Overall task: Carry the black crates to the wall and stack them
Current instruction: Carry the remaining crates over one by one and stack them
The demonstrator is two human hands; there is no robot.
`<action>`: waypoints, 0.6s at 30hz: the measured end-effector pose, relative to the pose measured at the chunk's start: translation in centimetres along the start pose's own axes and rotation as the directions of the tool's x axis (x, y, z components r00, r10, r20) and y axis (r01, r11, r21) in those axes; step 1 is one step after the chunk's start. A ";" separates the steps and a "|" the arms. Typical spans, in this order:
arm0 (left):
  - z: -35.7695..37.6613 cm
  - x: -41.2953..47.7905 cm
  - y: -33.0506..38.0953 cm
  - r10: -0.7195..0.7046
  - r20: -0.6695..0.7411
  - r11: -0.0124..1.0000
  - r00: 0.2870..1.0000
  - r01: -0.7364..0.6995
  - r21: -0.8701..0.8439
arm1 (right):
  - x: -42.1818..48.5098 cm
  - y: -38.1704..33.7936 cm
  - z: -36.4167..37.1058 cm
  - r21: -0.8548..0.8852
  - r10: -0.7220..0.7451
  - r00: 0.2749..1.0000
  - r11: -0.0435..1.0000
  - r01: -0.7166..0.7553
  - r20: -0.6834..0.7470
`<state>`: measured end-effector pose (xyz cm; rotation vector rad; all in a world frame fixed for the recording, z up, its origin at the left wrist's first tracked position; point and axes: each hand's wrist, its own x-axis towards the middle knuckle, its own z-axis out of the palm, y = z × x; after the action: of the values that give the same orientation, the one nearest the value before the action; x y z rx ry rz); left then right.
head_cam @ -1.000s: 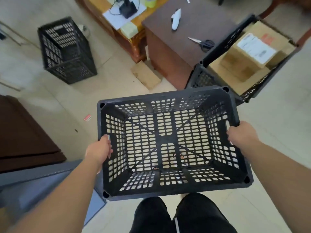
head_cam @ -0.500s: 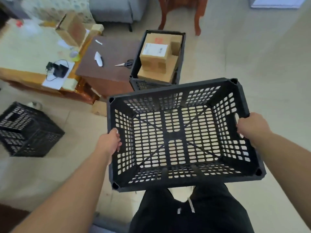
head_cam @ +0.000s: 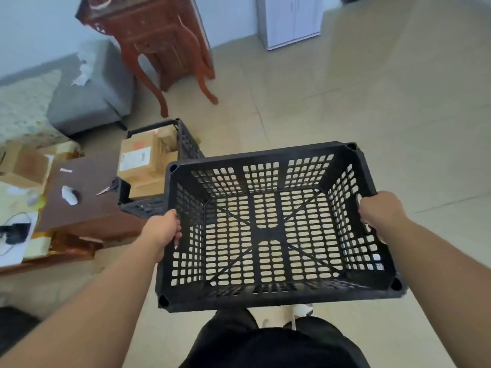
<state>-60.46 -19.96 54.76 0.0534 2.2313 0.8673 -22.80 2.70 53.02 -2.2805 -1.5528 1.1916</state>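
Person has turned from the table toward the wall, empty crate gripped at both ends by left hand and right hand; carry under way, stacking yet to come.

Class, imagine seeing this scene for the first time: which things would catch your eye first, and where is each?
First, the empty black crate, held in mid-frame by the left hand and right hand at its short sides. Next, behind it to the left, a second black crate on the floor, packed with cardboard boxes. Further back, a red-brown wooden stand rises by the pale wall.
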 end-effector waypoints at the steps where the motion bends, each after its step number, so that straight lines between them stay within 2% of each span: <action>1: 1.6 0.0 1.4 0.015 0.020 1.000 1.000 -0.015 0.009 | 1.1 0.5 -1.4 0.021 0.027 0.999 0.999 -0.026 -0.024; 7: 11.1 1.2 9.7 0.070 0.149 0.993 0.986 -0.083 0.083 | 7.4 3.5 -8.2 0.120 0.104 0.990 0.988 -0.092 -0.099; 9: 14.4 2.3 12.8 0.103 0.204 0.986 0.974 -0.128 0.112 | 9.4 4.6 -9.5 0.114 0.167 0.977 0.982 -0.153 -0.130; 14: 23.4 6.2 21.0 0.120 0.383 0.951 0.916 -0.217 0.221 | 12.5 5.4 -12.8 0.243 0.356 0.905 0.922 -0.301 -0.234; 18: 30.5 7.2 28.2 0.111 0.476 0.914 0.872 -0.277 0.296 | 14.6 6.4 -15.4 0.323 0.461 0.850 0.869 -0.374 -0.255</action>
<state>-51.92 21.25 51.77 0.6069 1.9249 0.4735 -5.52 16.64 52.46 -2.5398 -0.7465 0.9564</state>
